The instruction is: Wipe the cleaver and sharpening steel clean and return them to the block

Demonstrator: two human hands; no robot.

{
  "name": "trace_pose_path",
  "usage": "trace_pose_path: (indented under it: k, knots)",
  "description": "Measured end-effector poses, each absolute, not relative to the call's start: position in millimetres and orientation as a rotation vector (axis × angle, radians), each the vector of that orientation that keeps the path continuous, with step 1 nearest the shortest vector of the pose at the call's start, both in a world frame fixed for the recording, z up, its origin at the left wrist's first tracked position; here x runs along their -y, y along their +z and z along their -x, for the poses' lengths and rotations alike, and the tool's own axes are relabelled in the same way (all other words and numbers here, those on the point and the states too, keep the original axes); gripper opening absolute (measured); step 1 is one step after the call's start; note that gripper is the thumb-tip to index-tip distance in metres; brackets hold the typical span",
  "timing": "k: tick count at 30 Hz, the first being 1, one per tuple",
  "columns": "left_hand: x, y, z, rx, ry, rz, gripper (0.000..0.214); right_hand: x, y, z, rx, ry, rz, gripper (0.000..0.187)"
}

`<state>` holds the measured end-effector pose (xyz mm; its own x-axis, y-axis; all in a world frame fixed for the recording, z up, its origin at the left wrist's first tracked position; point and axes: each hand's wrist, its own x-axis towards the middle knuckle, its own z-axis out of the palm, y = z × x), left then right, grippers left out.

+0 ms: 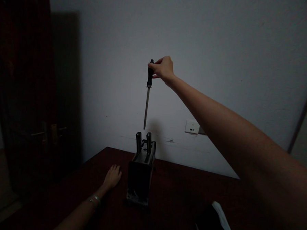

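Note:
My right hand [164,68] is closed around the black handle of a honing steel [146,106], whose rod hangs nearly upright. The rod's tip is just above the knife block [139,177] and apart from it. Two knives with black handles [138,141] stick up out of the block's top, side by side. On the table to the left of the block, my left hand [113,176] lies flat with its fingers stretched out, touching neither block nor knives. A bracelet circles that wrist.
The block stands on a dark red table [175,188] near a pale wall [115,65]. A black and white object [214,223], its kind unclear, lies at the front right. A wall socket [192,126] is behind my right forearm. At the left stands a dark door [21,87].

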<state>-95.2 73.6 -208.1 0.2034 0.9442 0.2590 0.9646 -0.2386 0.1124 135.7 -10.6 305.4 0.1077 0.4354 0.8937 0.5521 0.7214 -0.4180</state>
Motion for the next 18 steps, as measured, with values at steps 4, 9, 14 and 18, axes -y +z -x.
trace_pose_path:
  k: [4, 9, 14, 18]
  knots:
    - [-73.8, -208.9, 95.6, 1.875, -0.424, 2.353, 0.043, 4.7, 290.1, -132.9, 1.541, -0.073, 0.813, 0.01]
    - [-72.0, -207.2, 94.6, 1.877, -0.428, 2.33, 0.042, -1.1, 269.5, -134.1, 1.556, -0.05, 0.853, 0.009]
    - [-71.4, -207.2, 94.8, 1.853, -0.427, 2.328, 0.042, -7.5, 251.1, -135.6, 1.567, -0.028, 0.895, 0.01]
    - [-72.0, -207.8, 95.0, 1.862, -0.418, 2.321, 0.042, -10.8, 238.7, -134.5, 1.607, -0.023, 0.896, 0.01]
